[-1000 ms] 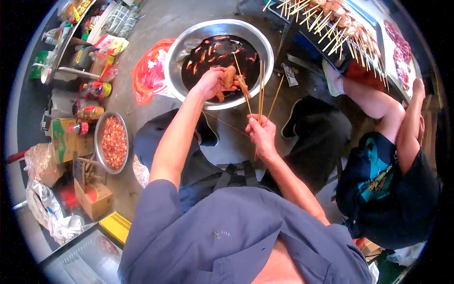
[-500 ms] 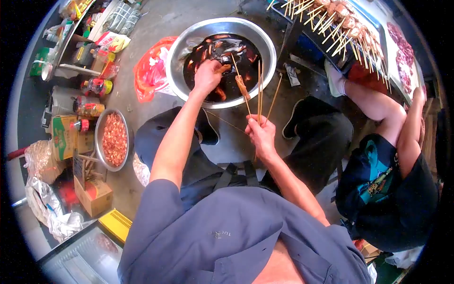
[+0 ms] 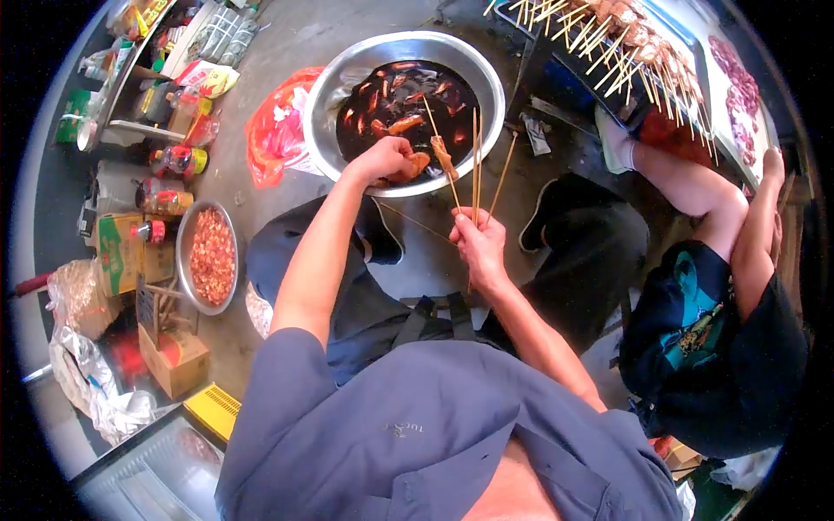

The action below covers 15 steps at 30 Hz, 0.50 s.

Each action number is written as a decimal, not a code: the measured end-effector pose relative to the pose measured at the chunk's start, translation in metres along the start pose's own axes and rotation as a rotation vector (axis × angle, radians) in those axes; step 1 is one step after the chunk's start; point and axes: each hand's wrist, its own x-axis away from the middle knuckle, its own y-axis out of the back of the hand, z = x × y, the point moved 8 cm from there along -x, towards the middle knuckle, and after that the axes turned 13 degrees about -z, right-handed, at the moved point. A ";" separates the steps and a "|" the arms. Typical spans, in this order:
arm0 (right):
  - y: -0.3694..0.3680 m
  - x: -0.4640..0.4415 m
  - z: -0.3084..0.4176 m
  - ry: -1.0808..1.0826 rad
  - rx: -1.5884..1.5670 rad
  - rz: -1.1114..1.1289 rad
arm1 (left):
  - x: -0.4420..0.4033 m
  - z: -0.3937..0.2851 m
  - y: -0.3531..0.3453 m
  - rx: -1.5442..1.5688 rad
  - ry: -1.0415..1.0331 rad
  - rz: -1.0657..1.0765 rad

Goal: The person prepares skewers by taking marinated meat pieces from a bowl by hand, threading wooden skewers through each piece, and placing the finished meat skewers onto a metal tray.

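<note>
A large metal basin [image 3: 318,97] on the floor holds dark liquid with several brownish-red pieces of meat floating in it. Over its near side, my left hand [image 3: 382,162] is closed on a piece of meat [image 3: 418,163]. To the right of it, my right hand [image 3: 480,244] grips several wooden skewers [image 3: 477,169], which point up and away from me. One skewer carries a piece of meat [image 3: 444,157] partway along its length, close to the basin's rim.
At the right, another person's leg [image 3: 686,178] is beside a tray of meat skewers [image 3: 638,48]. A bowl of chopped meat [image 3: 211,256] stands at the left, near bottles [image 3: 180,160] and cardboard boxes [image 3: 173,354]. A red plastic bag [image 3: 274,130] lies against the basin.
My left hand has drawn back from the middle of the liquid toward the near rim, with a piece of meat in its fingers. My right hand and its skewers stay almost still.
</note>
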 end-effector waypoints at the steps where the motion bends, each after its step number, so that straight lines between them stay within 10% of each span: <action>1: 0.001 -0.001 -0.002 -0.003 0.000 -0.003 | -0.001 0.000 0.002 0.148 0.061 -0.060; 4: 0.000 -0.001 0.000 -0.014 -0.006 -0.010 | 0.008 -0.024 0.001 0.700 0.177 -0.024; 15: -0.002 -0.003 -0.006 0.011 0.011 0.022 | 0.002 -0.045 0.023 0.989 0.090 -0.106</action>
